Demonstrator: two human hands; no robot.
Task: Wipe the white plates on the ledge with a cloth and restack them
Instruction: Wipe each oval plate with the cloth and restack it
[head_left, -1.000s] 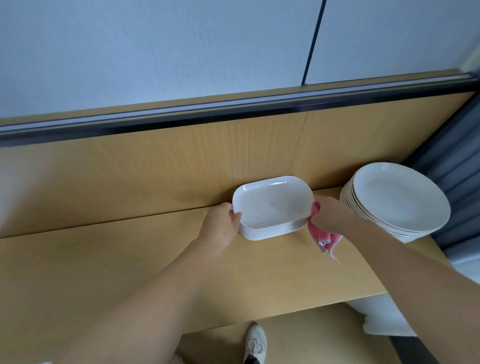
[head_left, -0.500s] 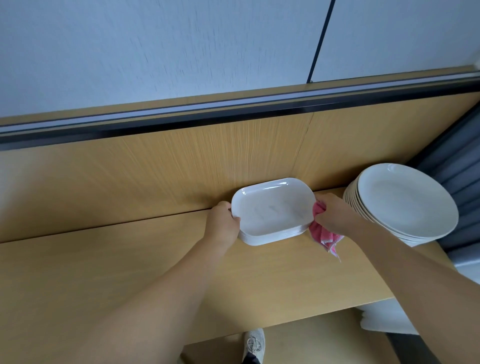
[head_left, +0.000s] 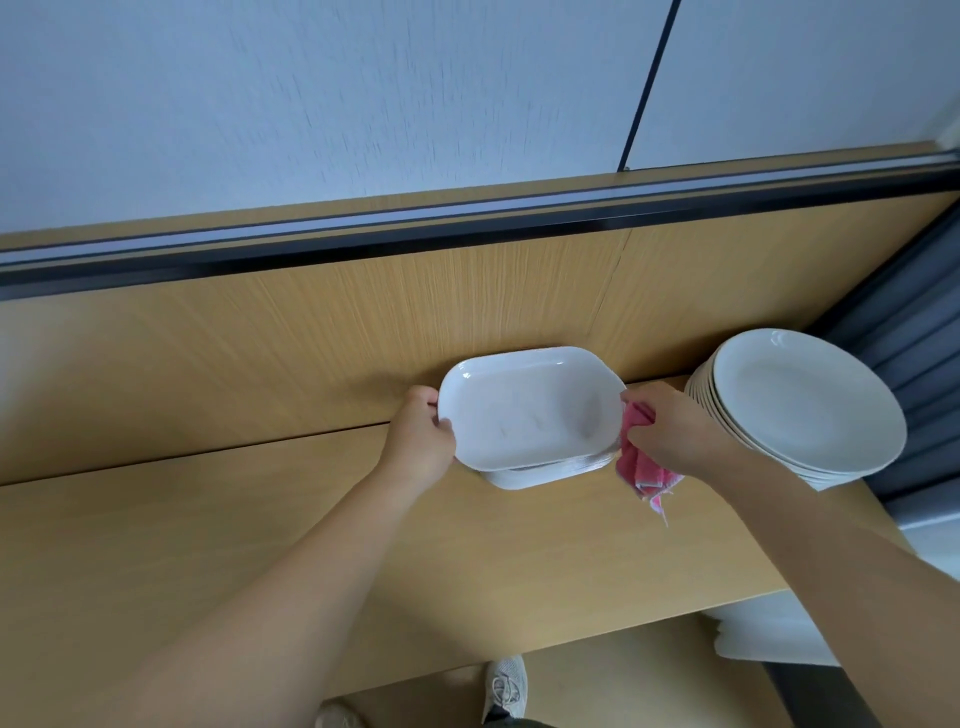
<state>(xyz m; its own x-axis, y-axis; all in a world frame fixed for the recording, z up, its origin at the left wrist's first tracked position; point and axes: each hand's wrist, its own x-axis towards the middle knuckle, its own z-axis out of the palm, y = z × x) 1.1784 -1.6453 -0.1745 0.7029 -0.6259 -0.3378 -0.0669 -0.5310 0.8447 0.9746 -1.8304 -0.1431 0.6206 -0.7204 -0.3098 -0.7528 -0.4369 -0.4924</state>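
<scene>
- The left hand (head_left: 421, 441) grips the left end of the top rectangular plate (head_left: 530, 410), its fingers curled round the rim.
- The right hand (head_left: 670, 431) holds a bunched pink cloth (head_left: 636, 465) against the right end of that plate; its fingers are curled round the cloth, and it is unclear whether they also catch the rim.
- The top rectangular plate is tilted and slightly raised over a low stack of rectangular plates (head_left: 524, 475), which stands at the back edge of the ledge (head_left: 260, 545), close to the wooden back panel (head_left: 311, 338).
- A loose end of the cloth hangs below the right hand, over the ledge.
- A stack of round plates (head_left: 800, 405) stands at the back right corner of the ledge, just beside the right wrist.
- Beyond the front edge of the ledge, a pale shoe (head_left: 506, 686) shows on the floor.
</scene>
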